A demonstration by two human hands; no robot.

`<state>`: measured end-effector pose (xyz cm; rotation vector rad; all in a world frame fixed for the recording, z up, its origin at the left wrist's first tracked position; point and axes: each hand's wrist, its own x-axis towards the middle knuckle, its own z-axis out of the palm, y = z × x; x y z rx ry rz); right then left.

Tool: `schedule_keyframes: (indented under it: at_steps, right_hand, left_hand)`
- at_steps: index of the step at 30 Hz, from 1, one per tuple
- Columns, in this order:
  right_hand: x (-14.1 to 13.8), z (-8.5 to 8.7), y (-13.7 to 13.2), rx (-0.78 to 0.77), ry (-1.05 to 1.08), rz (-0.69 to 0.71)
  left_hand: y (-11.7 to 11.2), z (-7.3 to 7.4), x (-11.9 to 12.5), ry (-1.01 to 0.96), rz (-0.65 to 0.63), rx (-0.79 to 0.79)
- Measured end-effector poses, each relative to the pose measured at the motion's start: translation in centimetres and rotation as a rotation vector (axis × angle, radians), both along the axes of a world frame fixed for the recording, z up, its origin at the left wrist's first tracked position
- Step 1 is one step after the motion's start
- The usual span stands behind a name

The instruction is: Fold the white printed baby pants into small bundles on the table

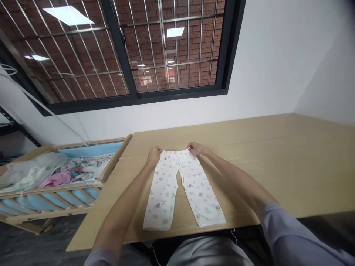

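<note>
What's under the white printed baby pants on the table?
The white printed baby pants lie flat on the light wood tabletop, which shows between the legs. Whatever lies directly beneath the fabric is covered and cannot be seen.

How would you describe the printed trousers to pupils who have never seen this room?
Under the window stands a wooden table. On it lie white trousers, the left hand and right hand at the waistband, unlike the clothes heaped in the crib.
</note>
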<state>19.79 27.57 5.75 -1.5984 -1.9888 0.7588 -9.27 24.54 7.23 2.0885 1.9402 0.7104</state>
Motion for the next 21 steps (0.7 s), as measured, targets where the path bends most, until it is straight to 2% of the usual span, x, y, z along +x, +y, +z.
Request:
schedule_keyframes:
  at_steps: [4, 7, 10, 13, 15, 17, 19, 21]
  right_hand:
    - [0.0, -2.4, 2.3, 0.022, -0.036, -0.071]
    - [0.0, -3.7, 3.4, 0.03, -0.062, -0.096]
    - [0.0, -4.3, 3.9, 0.034, -0.074, -0.104]
    - [0.3, -4.1, 4.2, 0.043, -0.076, -0.117]
    - [0.7, -3.6, 4.3, 0.048, -0.076, -0.133]
    - [1.2, -3.1, 4.3, 0.04, -0.076, -0.145]
    - [1.6, -2.7, 4.2, 0.019, -0.079, -0.141]
    - [1.7, -2.5, 3.9, -0.007, -0.083, -0.126]
  left_hand:
    - [1.7, -2.1, 0.4, 0.033, 0.089, -0.059]
    - [1.9, -2.8, 0.9, 0.06, 0.125, -0.069]
    - [1.3, -2.3, 1.6, 0.087, 0.135, -0.063]
    - [-0.1, -0.7, 2.7, 0.114, 0.13, -0.034]
    - [-1.8, 0.7, 4.2, 0.13, 0.093, -0.006]
    - [-4.6, 1.6, 6.3, 0.14, 0.003, 0.007]
    - [-8.6, 1.9, 9.0, 0.145, -0.13, -0.019]
    - [-13.5, 1.5, 12.2, 0.153, -0.256, -0.089]
